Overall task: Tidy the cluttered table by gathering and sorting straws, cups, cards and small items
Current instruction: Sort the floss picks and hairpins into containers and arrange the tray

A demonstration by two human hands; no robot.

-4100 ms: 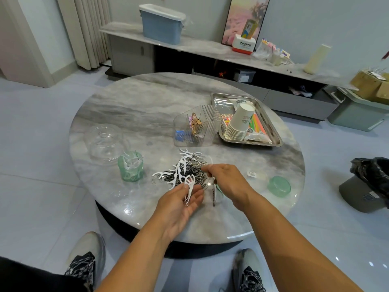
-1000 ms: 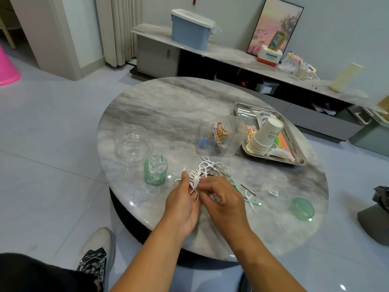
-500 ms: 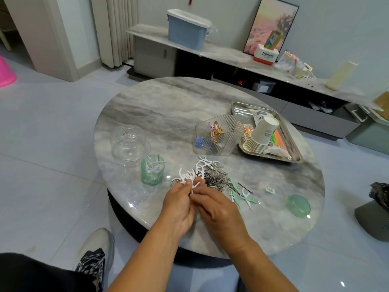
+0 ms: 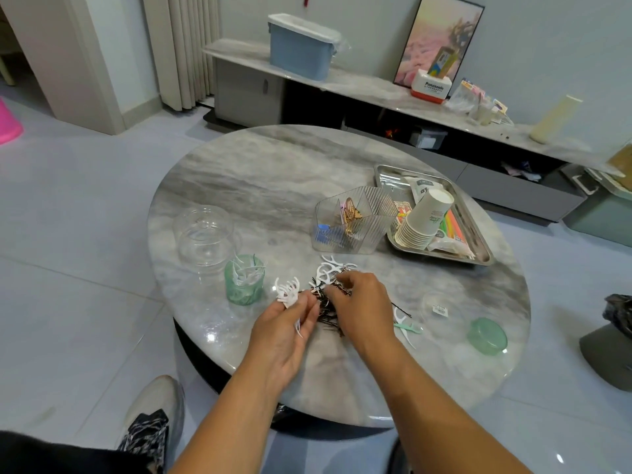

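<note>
Since half a second ago the hands have parted: the left hand (image 4: 285,328) is now drawing back toward 7 o'clock, its fingers curling round a bunch of white floss picks (image 4: 287,291), while the right hand (image 4: 359,307) is reaching to 12 o'clock into the pile (image 4: 328,302) of dark pins and picks on the table (image 4: 273,186), fingers bent over it; whether they are pinching anything I cannot tell. A green cup (image 4: 244,281) is standing at 9 o'clock of the pile, holding picks. A clear organiser (image 4: 352,224) and a tray (image 4: 441,213) of paper cups (image 4: 425,218) are lying at 1 o'clock. A green lid (image 4: 487,336) is sitting at 3 o'clock
</note>
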